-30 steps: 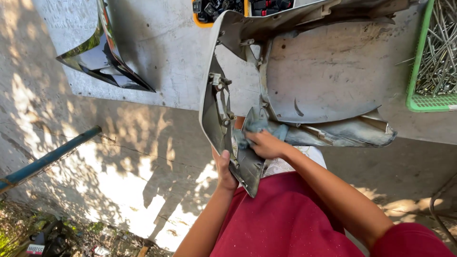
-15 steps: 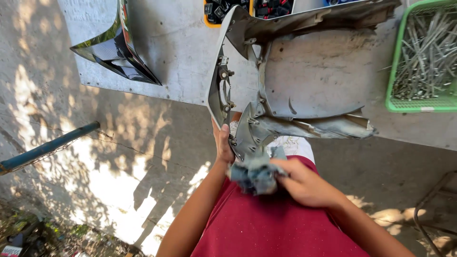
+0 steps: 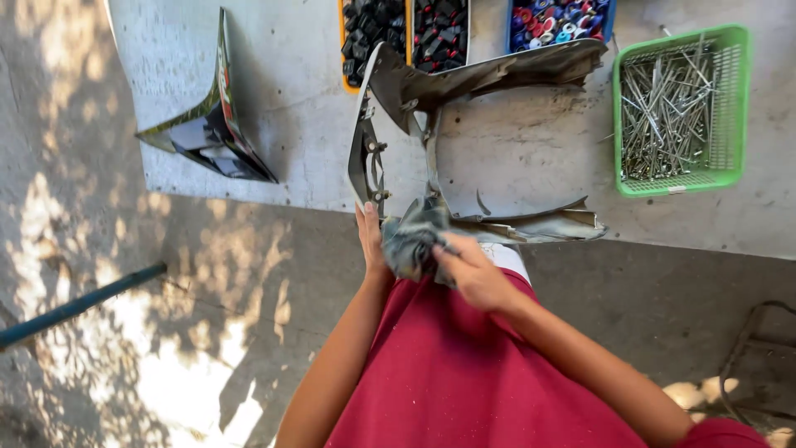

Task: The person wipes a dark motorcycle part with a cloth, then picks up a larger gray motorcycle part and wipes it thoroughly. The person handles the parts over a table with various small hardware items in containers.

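A large grey plastic fairing panel [image 3: 497, 141] lies on the pale workbench [image 3: 290, 108], its near end hanging over the bench's front edge. My right hand [image 3: 473, 270] grips a crumpled grey rag [image 3: 412, 236] and presses it against the panel's near tip. My left hand [image 3: 371, 236] lies flat, fingers straight, against the panel's lower left edge, steadying it. I wear a red shirt [image 3: 464, 373].
A second dark, glossy, pointed panel [image 3: 211, 124] stands at the bench's left. A green basket of metal rods [image 3: 676, 108] sits at the right. Trays of small dark and coloured parts [image 3: 431, 25] line the back. A blue pipe [image 3: 75, 305] lies on the concrete floor.
The rag went from the panel down to my lap, and is now back up against the panel's near tip. My left hand stayed on the panel's edge. The view shifted a little.
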